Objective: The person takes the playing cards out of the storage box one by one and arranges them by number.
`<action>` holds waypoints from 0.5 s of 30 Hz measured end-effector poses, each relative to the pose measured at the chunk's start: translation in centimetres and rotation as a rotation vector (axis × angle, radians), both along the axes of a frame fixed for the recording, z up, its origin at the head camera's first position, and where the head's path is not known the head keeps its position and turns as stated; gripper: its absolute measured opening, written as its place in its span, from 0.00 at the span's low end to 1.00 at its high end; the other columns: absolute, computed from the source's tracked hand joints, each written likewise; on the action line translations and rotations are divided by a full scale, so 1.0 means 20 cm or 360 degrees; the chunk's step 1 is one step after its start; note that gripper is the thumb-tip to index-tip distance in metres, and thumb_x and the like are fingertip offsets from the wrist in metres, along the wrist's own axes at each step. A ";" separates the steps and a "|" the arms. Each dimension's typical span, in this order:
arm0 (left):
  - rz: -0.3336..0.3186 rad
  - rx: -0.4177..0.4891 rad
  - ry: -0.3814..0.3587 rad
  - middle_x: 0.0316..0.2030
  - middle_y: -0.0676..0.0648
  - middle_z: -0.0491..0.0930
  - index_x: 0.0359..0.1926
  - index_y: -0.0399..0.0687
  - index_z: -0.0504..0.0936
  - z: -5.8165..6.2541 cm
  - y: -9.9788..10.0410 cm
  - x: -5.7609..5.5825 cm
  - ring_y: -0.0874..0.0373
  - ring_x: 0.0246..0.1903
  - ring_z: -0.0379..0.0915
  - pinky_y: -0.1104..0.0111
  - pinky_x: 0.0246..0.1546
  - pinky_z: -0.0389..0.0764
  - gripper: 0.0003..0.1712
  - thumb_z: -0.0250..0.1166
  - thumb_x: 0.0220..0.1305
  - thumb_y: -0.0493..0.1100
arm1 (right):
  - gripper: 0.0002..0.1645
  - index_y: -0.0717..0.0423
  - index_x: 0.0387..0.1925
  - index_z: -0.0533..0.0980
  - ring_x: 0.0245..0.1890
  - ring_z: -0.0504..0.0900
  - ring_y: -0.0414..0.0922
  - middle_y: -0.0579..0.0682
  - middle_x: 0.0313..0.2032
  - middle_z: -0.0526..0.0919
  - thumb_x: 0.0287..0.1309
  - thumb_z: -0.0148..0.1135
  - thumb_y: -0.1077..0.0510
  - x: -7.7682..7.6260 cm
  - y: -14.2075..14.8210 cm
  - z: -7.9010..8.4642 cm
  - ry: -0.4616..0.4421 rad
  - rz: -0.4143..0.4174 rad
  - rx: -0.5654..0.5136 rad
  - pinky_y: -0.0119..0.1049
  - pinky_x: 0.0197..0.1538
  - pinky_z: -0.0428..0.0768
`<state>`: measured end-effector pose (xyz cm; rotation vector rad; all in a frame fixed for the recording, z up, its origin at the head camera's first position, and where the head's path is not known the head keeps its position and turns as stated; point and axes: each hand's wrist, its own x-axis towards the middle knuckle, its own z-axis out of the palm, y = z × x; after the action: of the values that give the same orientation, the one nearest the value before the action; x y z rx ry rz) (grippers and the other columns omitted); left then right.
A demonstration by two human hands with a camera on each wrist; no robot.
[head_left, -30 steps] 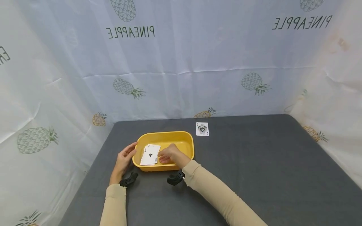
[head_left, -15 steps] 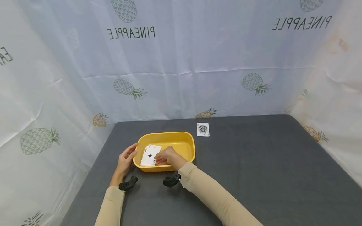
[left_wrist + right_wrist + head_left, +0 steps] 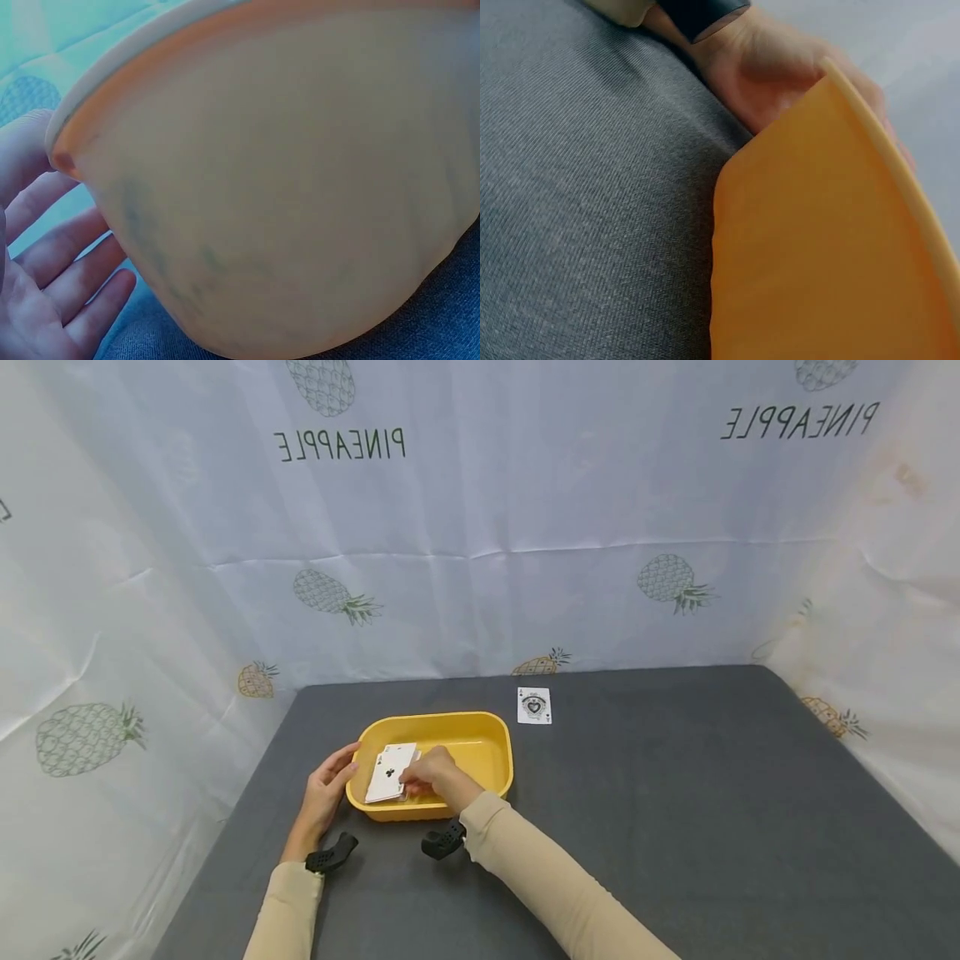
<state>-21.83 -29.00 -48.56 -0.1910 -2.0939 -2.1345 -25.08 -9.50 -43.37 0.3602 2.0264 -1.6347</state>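
Observation:
In the head view a stack of white playing cards (image 3: 385, 777) lies in the left half of a yellow plastic tray (image 3: 491, 777), with a black club on the top card. My right hand (image 3: 435, 772) reaches over the tray's near wall and pinches the cards at their right edge, its fingertips partly hidden. The right wrist view shows that hand (image 3: 780, 71) behind the tray wall, which covers its fingers. At the tray's left end my left hand (image 3: 326, 789) touches the rim. Its fingers (image 3: 82, 281) are extended outside the wall in the left wrist view.
One more playing card (image 3: 534, 705), with an ornate black emblem, lies face up beyond the tray's right corner. A dark grey cloth covers the table (image 3: 675, 827). White pineapple-print curtains (image 3: 480, 610) hang behind the table and at both sides.
My right hand has moved left from beside the stack onto its right edge. The cards have shifted and slanted slightly, and a lower card's edge shows at the right. My left hand stays at the rim.

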 end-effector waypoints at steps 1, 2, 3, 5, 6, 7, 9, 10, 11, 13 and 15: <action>0.0000 0.0002 -0.0002 0.48 0.67 0.80 0.63 0.23 0.64 0.00 0.00 0.00 0.76 0.48 0.76 0.82 0.46 0.78 0.26 0.55 0.69 0.34 | 0.08 0.68 0.26 0.76 0.06 0.69 0.34 0.46 0.08 0.71 0.48 0.69 0.70 0.00 0.00 0.00 -0.0008 0.0003 -0.0024 0.21 0.13 0.68; -0.0001 0.0001 -0.0007 0.47 0.68 0.80 0.63 0.23 0.64 0.00 0.00 0.01 0.76 0.48 0.76 0.83 0.46 0.78 0.26 0.55 0.69 0.34 | 0.06 0.68 0.26 0.76 0.07 0.68 0.34 0.46 0.08 0.71 0.48 0.68 0.70 0.01 0.00 -0.01 -0.0014 0.0004 -0.0039 0.20 0.13 0.68; 0.0000 -0.0003 -0.0013 0.47 0.68 0.80 0.63 0.23 0.64 0.00 0.00 0.01 0.76 0.48 0.76 0.82 0.46 0.78 0.26 0.56 0.69 0.34 | 0.06 0.67 0.26 0.75 0.07 0.68 0.34 0.45 0.08 0.71 0.49 0.67 0.70 0.01 0.00 -0.01 -0.0019 0.0005 -0.0042 0.20 0.13 0.67; 0.0002 -0.0022 -0.0031 0.47 0.68 0.80 0.63 0.23 0.64 -0.01 0.00 0.02 0.77 0.48 0.76 0.83 0.46 0.78 0.26 0.56 0.69 0.35 | 0.05 0.67 0.26 0.76 0.07 0.67 0.33 0.45 0.09 0.71 0.49 0.65 0.69 0.02 0.00 -0.02 -0.0014 0.0014 -0.0029 0.19 0.14 0.66; 0.0007 -0.0030 -0.0041 0.47 0.69 0.80 0.63 0.23 0.63 -0.01 0.00 0.02 0.77 0.47 0.76 0.83 0.46 0.77 0.26 0.56 0.69 0.35 | 0.04 0.66 0.26 0.76 0.07 0.67 0.34 0.45 0.09 0.71 0.49 0.65 0.69 0.02 0.01 -0.02 -0.0014 0.0016 -0.0018 0.19 0.14 0.66; 0.0014 -0.0035 -0.0046 0.47 0.69 0.80 0.63 0.23 0.64 -0.01 0.00 0.02 0.77 0.47 0.76 0.83 0.46 0.77 0.26 0.56 0.69 0.35 | 0.03 0.66 0.26 0.77 0.07 0.68 0.34 0.45 0.10 0.72 0.48 0.65 0.69 0.02 0.01 -0.02 -0.0011 0.0017 -0.0018 0.20 0.14 0.66; 0.0025 -0.0041 -0.0051 0.47 0.69 0.79 0.63 0.24 0.64 -0.01 0.00 0.02 0.77 0.48 0.75 0.84 0.47 0.77 0.26 0.56 0.69 0.35 | 0.04 0.66 0.26 0.77 0.07 0.68 0.34 0.46 0.10 0.72 0.48 0.65 0.69 0.01 0.01 -0.02 -0.0009 0.0029 -0.0004 0.21 0.14 0.66; 0.0026 -0.0042 -0.0052 0.47 0.69 0.79 0.63 0.24 0.64 -0.01 0.00 0.01 0.78 0.48 0.75 0.84 0.47 0.77 0.26 0.56 0.69 0.35 | 0.04 0.66 0.25 0.77 0.07 0.69 0.35 0.47 0.10 0.73 0.48 0.65 0.69 0.01 0.02 -0.02 -0.0010 0.0028 0.0001 0.21 0.14 0.67; 0.0028 -0.0040 -0.0048 0.47 0.69 0.79 0.63 0.25 0.65 -0.01 0.00 0.01 0.77 0.48 0.75 0.84 0.47 0.77 0.26 0.56 0.69 0.35 | 0.04 0.66 0.25 0.77 0.07 0.69 0.35 0.47 0.10 0.73 0.48 0.66 0.68 0.00 0.02 -0.02 -0.0013 0.0023 0.0011 0.21 0.14 0.67; 0.0025 -0.0039 -0.0037 0.48 0.68 0.79 0.63 0.27 0.66 0.00 0.00 0.00 0.77 0.49 0.75 0.83 0.47 0.77 0.25 0.56 0.69 0.35 | 0.04 0.67 0.26 0.79 0.07 0.69 0.35 0.47 0.11 0.73 0.49 0.66 0.68 0.00 0.03 -0.02 -0.0013 0.0004 0.0014 0.21 0.14 0.67; 0.0012 -0.0047 -0.0030 0.49 0.68 0.79 0.63 0.29 0.67 0.00 -0.01 -0.01 0.77 0.49 0.75 0.84 0.48 0.76 0.24 0.56 0.69 0.36 | 0.04 0.67 0.28 0.81 0.08 0.69 0.35 0.47 0.11 0.74 0.49 0.67 0.68 -0.01 0.04 -0.02 -0.0010 -0.0020 0.0023 0.21 0.14 0.68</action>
<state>-21.95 -29.11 -48.62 -0.1663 -2.1343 -2.1100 -25.26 -8.62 -43.70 0.3836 2.0364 -1.6252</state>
